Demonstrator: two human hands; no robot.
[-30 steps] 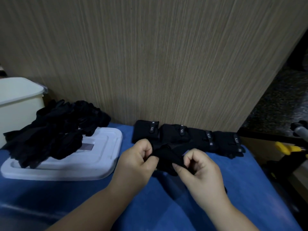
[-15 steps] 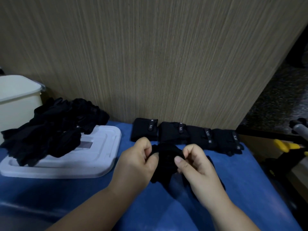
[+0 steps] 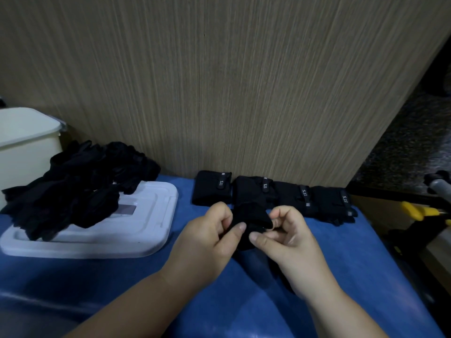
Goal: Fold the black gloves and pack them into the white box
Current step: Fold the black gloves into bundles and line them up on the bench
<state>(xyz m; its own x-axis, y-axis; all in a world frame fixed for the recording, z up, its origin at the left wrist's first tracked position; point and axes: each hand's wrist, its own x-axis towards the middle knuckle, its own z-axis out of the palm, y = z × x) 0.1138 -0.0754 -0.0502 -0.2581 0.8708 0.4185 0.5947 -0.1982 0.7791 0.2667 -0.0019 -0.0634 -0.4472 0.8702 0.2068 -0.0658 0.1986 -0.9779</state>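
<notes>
the left hand (image 3: 207, 236) and right hand (image 3: 286, 240) pinch a black glove (image 3: 251, 215) between curled fingers and thumbs, just right of the white lid (image 3: 148, 215). folded gloves (image 3: 292, 196) line up farther right; a glove pile (image 3: 73, 189) lies on the lid; the white box (image 3: 24, 154) stands behind it.

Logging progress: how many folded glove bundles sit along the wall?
4, in a row on the blue cloth: leftmost, second, third, rightmost. The left hand and right hand cover part of the row; more may be hidden.
</notes>
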